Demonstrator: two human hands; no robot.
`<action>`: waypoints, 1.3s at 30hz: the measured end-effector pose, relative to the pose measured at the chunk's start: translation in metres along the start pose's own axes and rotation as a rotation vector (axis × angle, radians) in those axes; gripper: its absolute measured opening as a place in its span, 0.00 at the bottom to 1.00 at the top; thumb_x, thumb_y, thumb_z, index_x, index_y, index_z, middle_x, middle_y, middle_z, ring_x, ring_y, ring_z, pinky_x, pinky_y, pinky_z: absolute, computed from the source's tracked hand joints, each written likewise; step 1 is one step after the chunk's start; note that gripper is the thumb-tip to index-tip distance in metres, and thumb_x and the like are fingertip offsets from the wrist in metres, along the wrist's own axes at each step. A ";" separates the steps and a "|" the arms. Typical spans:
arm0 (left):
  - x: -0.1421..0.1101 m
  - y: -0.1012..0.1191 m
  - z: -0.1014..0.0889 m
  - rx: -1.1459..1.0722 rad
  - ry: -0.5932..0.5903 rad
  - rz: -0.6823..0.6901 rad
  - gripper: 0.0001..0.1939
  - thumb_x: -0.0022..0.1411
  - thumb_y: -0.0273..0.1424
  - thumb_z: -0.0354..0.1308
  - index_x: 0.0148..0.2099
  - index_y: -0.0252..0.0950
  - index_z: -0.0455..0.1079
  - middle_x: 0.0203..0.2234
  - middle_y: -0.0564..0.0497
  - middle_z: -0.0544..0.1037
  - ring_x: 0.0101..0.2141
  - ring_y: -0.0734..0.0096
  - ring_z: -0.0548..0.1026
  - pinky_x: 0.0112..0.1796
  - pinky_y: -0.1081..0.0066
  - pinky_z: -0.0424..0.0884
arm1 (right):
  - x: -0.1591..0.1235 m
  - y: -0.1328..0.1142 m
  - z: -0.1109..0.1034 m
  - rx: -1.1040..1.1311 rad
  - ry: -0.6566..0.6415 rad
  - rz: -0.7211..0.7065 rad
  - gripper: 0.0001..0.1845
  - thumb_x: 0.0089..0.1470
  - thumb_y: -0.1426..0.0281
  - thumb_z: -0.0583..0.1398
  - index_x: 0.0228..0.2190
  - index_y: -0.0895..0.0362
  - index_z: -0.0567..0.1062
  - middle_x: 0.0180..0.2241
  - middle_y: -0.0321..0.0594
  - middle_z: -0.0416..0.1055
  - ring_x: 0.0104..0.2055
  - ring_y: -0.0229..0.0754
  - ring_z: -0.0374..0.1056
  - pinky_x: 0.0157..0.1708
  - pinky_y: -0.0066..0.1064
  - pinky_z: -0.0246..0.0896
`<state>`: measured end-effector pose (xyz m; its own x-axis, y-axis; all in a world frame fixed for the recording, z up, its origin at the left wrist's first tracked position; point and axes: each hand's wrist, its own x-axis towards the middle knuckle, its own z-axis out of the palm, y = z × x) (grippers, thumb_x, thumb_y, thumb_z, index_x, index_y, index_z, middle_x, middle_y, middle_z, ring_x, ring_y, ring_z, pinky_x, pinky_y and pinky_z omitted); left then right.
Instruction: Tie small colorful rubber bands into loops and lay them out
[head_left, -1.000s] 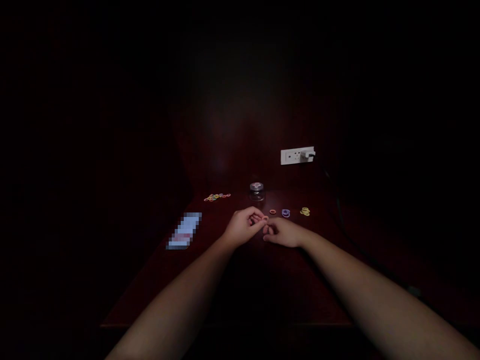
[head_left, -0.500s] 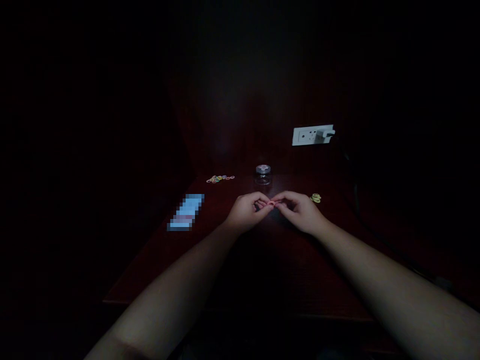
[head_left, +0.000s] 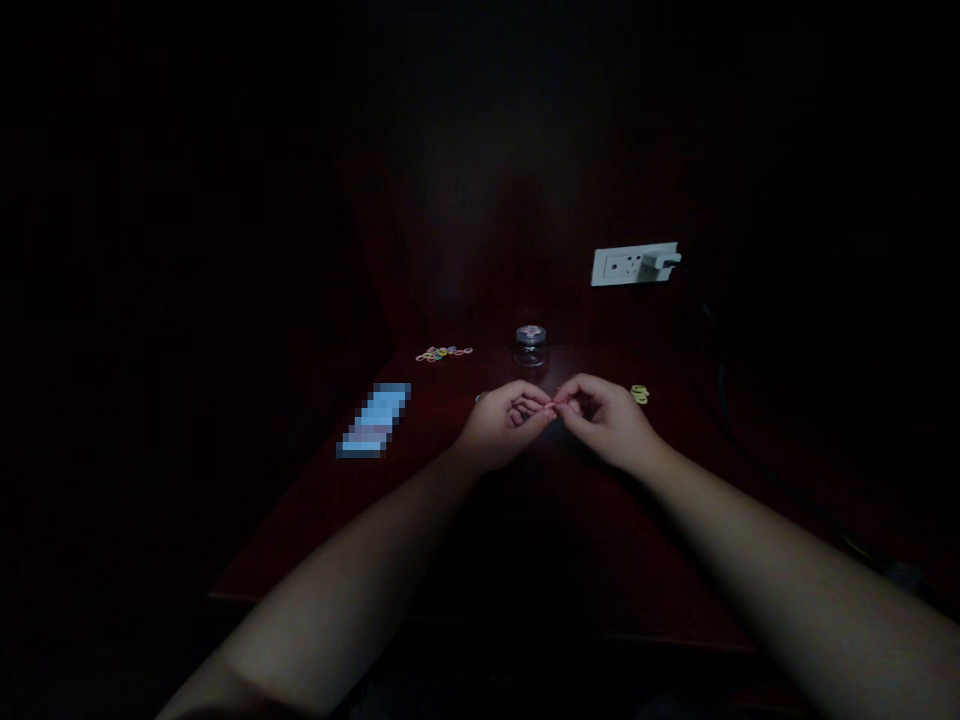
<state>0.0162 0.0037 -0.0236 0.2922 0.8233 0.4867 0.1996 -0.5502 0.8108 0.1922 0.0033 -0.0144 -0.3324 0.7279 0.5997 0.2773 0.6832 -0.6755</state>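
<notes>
My left hand [head_left: 495, 428] and my right hand [head_left: 613, 420] meet over the middle of the dark table, thumbs and fingers pinched. Between their touching fingertips is a small pink hair tie [head_left: 551, 406], mostly covered by the fingers. Just beyond the hands stands a clear jar [head_left: 531, 350] with its lid on. Yellow hair ties [head_left: 639, 394] lie in a small heap right behind my right hand. Farther left, a loose group of multicoloured hair ties [head_left: 444, 353] rests near the back edge. A bit of something bluish peeks out behind my left hand, too small to name.
A blurred-out bright rectangle [head_left: 375, 420], perhaps a phone, lies left on the reddish-brown table [head_left: 300, 540]. On the back wall is a white socket plate [head_left: 619, 266] with a plug in it. Its dark cable [head_left: 721, 390] hangs down along the right side. The surroundings are very dark.
The pink loop showed as an open ring between my hands; now the fingertips have closed together and cover most of it. The view has shifted slightly.
</notes>
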 end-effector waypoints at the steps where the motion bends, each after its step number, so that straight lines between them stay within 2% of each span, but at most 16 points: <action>1: 0.000 0.000 0.000 -0.039 -0.003 -0.012 0.11 0.54 0.34 0.62 0.37 0.31 0.71 0.29 0.47 0.78 0.27 0.77 0.74 0.25 0.79 0.65 | 0.000 -0.001 0.000 -0.022 -0.003 -0.017 0.02 0.51 0.72 0.59 0.29 0.59 0.71 0.21 0.33 0.62 0.22 0.34 0.57 0.22 0.26 0.54; 4: 0.001 0.001 0.001 -0.175 0.013 -0.055 0.10 0.53 0.33 0.62 0.34 0.31 0.69 0.28 0.47 0.79 0.28 0.75 0.75 0.28 0.77 0.68 | 0.000 -0.004 0.000 -0.065 0.014 -0.051 0.03 0.51 0.73 0.58 0.31 0.59 0.72 0.24 0.36 0.65 0.24 0.34 0.59 0.23 0.27 0.56; 10: 0.003 0.001 0.002 -0.323 0.138 -0.141 0.12 0.52 0.33 0.64 0.34 0.30 0.69 0.29 0.45 0.80 0.31 0.71 0.78 0.33 0.72 0.71 | -0.001 -0.006 0.000 -0.098 0.018 -0.088 0.13 0.50 0.73 0.61 0.40 0.59 0.73 0.31 0.40 0.68 0.24 0.34 0.62 0.23 0.27 0.60; 15: 0.002 -0.001 0.004 -0.331 0.123 -0.174 0.12 0.50 0.33 0.65 0.33 0.30 0.69 0.26 0.48 0.79 0.27 0.74 0.76 0.32 0.74 0.70 | 0.000 -0.008 -0.001 -0.145 0.047 -0.144 0.07 0.53 0.72 0.59 0.36 0.59 0.76 0.29 0.41 0.70 0.26 0.36 0.65 0.25 0.29 0.62; 19: 0.002 0.000 0.005 -0.334 0.112 -0.145 0.12 0.52 0.33 0.64 0.33 0.30 0.68 0.26 0.47 0.79 0.28 0.74 0.76 0.31 0.75 0.70 | 0.000 -0.010 -0.001 -0.162 0.078 -0.171 0.06 0.54 0.71 0.60 0.33 0.58 0.77 0.29 0.41 0.70 0.27 0.37 0.65 0.24 0.28 0.61; 22: 0.001 0.002 0.004 -0.278 0.099 -0.094 0.12 0.53 0.32 0.63 0.37 0.31 0.68 0.29 0.47 0.78 0.29 0.75 0.76 0.30 0.77 0.68 | 0.000 -0.012 -0.002 -0.183 0.107 -0.188 0.05 0.54 0.71 0.60 0.32 0.57 0.77 0.29 0.41 0.71 0.28 0.38 0.67 0.25 0.28 0.61; 26: -0.001 0.003 0.000 -0.069 0.093 0.018 0.14 0.52 0.28 0.63 0.43 0.32 0.69 0.33 0.47 0.78 0.31 0.76 0.74 0.27 0.80 0.65 | 0.001 -0.012 -0.004 -0.193 0.120 -0.190 0.05 0.54 0.71 0.60 0.31 0.57 0.77 0.29 0.41 0.71 0.30 0.39 0.68 0.27 0.30 0.63; 31: -0.001 0.003 -0.003 0.087 0.082 0.100 0.09 0.55 0.31 0.61 0.39 0.33 0.72 0.32 0.48 0.78 0.30 0.75 0.74 0.28 0.77 0.65 | 0.001 -0.008 -0.004 -0.186 0.109 -0.192 0.05 0.54 0.70 0.60 0.30 0.57 0.76 0.30 0.41 0.71 0.32 0.40 0.68 0.29 0.31 0.64; 39: -0.002 0.005 -0.003 0.122 0.069 0.105 0.09 0.56 0.33 0.59 0.38 0.34 0.72 0.32 0.48 0.77 0.29 0.75 0.72 0.28 0.76 0.64 | 0.001 -0.005 -0.005 -0.166 0.094 -0.184 0.05 0.54 0.69 0.60 0.29 0.56 0.76 0.31 0.42 0.72 0.33 0.42 0.68 0.30 0.34 0.64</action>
<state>0.0136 -0.0003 -0.0195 0.2536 0.7654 0.5914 0.2849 -0.6434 0.7105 0.1952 0.0009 -0.0085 -0.3074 0.5874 0.7486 0.3662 0.7992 -0.4766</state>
